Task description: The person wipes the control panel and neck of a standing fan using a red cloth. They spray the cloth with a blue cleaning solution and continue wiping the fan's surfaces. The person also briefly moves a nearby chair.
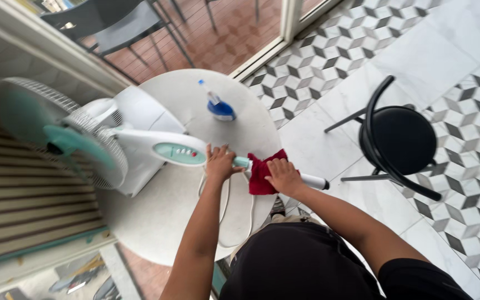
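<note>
A white and teal pedestal fan (140,145) lies on its side across a round white table (162,222), its grille at the far left. My left hand (219,163) grips the fan's pole just past the control panel. My right hand (283,175) presses a red cloth (260,172) around the pole, whose white end sticks out past the table edge. The fan's white cord (224,214) loops on the table below my hands.
A blue spray bottle (218,105) stands on the far side of the table. A black round-seat chair (399,141) stands to the right on the patterned tile floor. Grey chairs (119,25) sit beyond a glass door. Striped shutter slats (23,194) run along the left.
</note>
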